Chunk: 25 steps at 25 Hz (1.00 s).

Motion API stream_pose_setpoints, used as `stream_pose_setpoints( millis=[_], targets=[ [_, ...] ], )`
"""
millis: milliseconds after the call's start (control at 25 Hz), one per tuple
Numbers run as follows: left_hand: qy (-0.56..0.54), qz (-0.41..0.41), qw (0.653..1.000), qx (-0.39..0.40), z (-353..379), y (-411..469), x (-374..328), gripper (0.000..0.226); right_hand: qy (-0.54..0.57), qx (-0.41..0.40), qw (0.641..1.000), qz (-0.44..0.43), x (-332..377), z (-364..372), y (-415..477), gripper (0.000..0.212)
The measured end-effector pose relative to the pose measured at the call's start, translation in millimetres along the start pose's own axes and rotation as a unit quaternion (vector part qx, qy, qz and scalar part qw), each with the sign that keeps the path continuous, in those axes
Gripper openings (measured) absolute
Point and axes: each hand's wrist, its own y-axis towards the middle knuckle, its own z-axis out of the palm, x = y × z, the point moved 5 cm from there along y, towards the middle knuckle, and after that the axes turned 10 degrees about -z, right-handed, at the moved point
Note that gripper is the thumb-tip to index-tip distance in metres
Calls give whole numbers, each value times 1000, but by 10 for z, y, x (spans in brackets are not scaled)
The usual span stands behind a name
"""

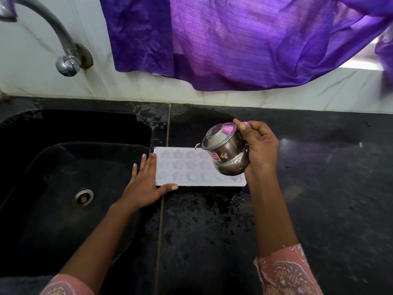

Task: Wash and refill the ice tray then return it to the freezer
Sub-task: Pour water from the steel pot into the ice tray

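Steel round pot (225,152) tipped to pour, right hand (261,150) grip clamped round it | left hand (144,184) flat, fingers straight, steadying white plastic ice tray (180,167)

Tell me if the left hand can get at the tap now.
Probably yes: the left hand lies flat against the tray's left end, holding nothing, and only the sink lies between it and the tap.

Purple woven cloth (234,39) hangs across upper ctr/right of frame, over white tiled wall (42,81). Curved chrome tap (63,47) w/ round knob, wall-mounted, upper left. Black rectangular sink (42,167) at left; round metal drain (82,198) in its floor. Black speckled stone countertop (319,188), ctr to right; wet patches near sink edge. Bright window sill (361,62), upper right.
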Motion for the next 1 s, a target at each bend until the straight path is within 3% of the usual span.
stream_pose_setpoints(
  millis=[560,840,1000],
  targets=[
    [-1,1,1000,1,0,-11,-3,145,50,-21,998,33,-82,-22,-25,14],
    [-2,2,1000,-1,-8,-18,-5,145,83,-13,995,50,-188,41,-50,41],
    [0,2,1000,0,-2,-6,9,144,75,-6,996,55,-219,108,-69,30]
  ],
)
